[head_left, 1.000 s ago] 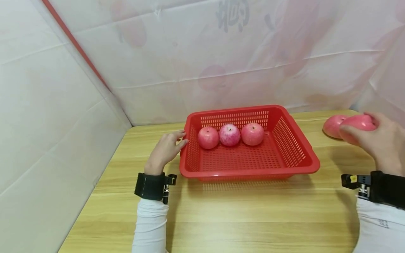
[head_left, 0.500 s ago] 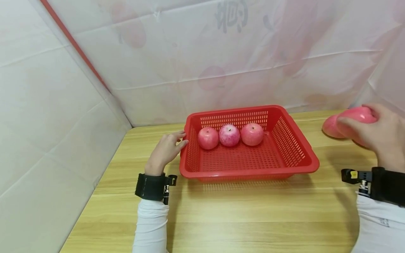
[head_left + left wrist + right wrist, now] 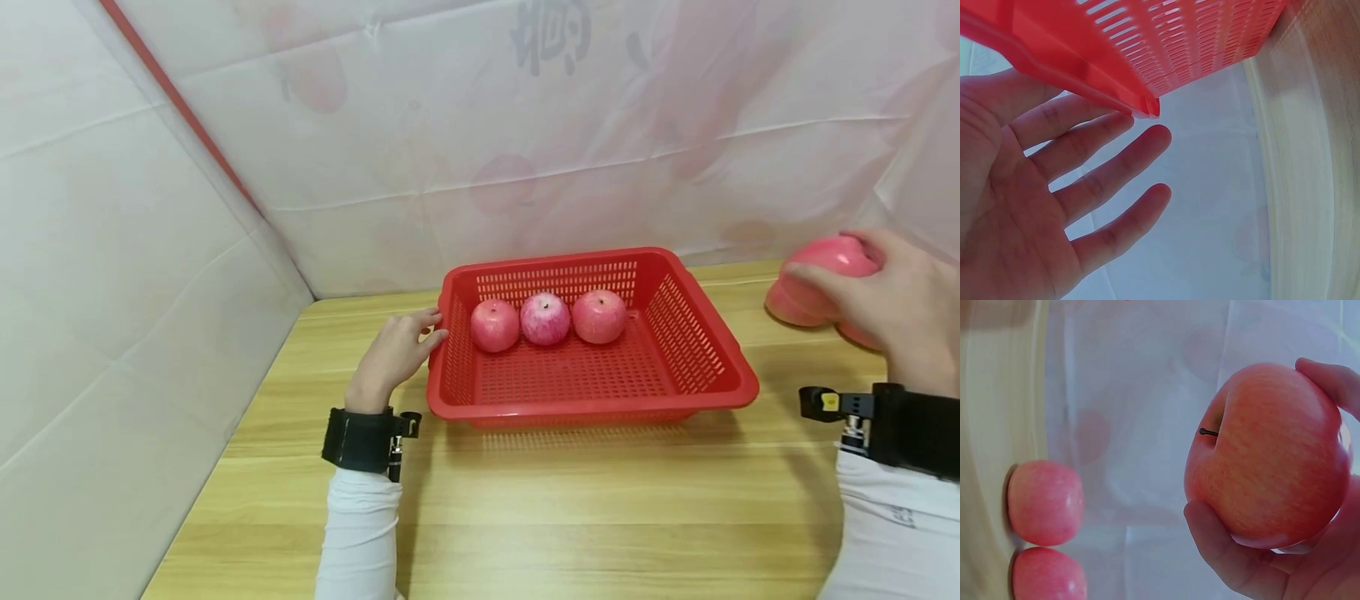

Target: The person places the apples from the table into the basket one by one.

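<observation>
A red plastic basket (image 3: 697, 367) stands on the wooden table with three pink apples (image 3: 545, 319) in a row along its far side. My left hand (image 3: 397, 350) rests against the basket's left rim, fingers straight (image 3: 1104, 181), the rim (image 3: 1085, 87) touching them. At the far right my right hand (image 3: 896, 308) grips a pink apple (image 3: 836, 254) lifted above the table; the right wrist view shows the held apple (image 3: 1269, 456) with its stem sideways. Behind the hand another apple (image 3: 787, 307) lies on the table. The right wrist view shows two apples (image 3: 1044, 503) on the table.
White sheeting walls (image 3: 450, 125) close in the table at the back and on the left. The wooden tabletop (image 3: 570, 500) stretches in front of the basket. The basket's near half holds nothing.
My right hand has lifted the apple a little higher and slightly leftward. The left hand and the basket have stayed put.
</observation>
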